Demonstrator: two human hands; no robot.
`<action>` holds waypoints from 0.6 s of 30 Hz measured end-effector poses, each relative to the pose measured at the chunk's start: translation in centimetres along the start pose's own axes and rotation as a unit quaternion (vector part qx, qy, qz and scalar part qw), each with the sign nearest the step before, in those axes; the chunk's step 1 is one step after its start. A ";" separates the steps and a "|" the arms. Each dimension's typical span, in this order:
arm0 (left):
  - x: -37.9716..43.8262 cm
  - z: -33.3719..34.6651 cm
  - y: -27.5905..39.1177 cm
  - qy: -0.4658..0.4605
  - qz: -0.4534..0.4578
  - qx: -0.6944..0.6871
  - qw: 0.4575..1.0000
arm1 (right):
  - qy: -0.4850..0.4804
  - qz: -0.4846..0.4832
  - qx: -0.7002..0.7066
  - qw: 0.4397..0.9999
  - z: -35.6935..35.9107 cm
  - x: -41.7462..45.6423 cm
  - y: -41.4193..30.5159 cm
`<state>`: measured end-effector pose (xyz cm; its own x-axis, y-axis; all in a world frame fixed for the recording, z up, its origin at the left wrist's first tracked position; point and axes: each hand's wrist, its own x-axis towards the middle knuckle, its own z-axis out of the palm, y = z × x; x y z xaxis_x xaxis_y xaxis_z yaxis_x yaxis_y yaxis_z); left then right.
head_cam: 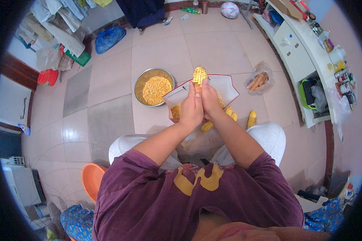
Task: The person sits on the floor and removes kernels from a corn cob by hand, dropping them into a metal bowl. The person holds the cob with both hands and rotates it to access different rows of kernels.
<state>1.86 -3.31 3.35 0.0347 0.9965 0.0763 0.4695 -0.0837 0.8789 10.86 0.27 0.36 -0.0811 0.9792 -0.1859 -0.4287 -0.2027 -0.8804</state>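
A partly shelled ear of dried corn (pixel 200 76) stands upright between my two hands, its lower part bare of kernels. My left hand (pixel 192 107) and my right hand (pixel 210 99) press together around that lower part, thumbs side by side. Beneath them lies an open bag with a white lining and red edges (pixel 226 82), partly hidden by my hands and holding corn. To its left, a round metal bowl (pixel 138 79) contains loose yellow kernels (pixel 157 90). Several whole ears (pixel 207 126) lie at the bag's near right side, and another ear (pixel 252 119) rests by my right knee.
A clear plastic bag (pixel 264 67) with bare cobs (pixel 258 82) sits at right, before a white cabinet (pixel 292 49). An orange basin (pixel 92 177) is at lower left. Farther off are a blue plastic bag (pixel 110 39), a ball (pixel 230 10) and a green bottle (pixel 190 10).
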 end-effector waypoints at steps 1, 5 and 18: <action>0.0 0.0 -0.1 -0.002 -0.007 0.012 1.000 | 0.012 0.008 0.014 1.000 0.1 0.0 0.0; 0.4 0.3 -0.4 0.012 0.019 0.008 1.000 | 0.036 0.027 0.063 0.997 0.3 0.1 -0.2; 2.9 -0.7 -0.2 0.065 -0.171 -0.406 0.895 | 0.004 0.156 0.344 0.926 -2.6 2.7 1.0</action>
<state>1.24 -0.41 3.76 -0.1164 0.9601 -0.2541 -0.3659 0.1964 0.9097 12.54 2.63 -2.16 -0.2910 0.8735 -0.3903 -0.8581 -0.4187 -0.2972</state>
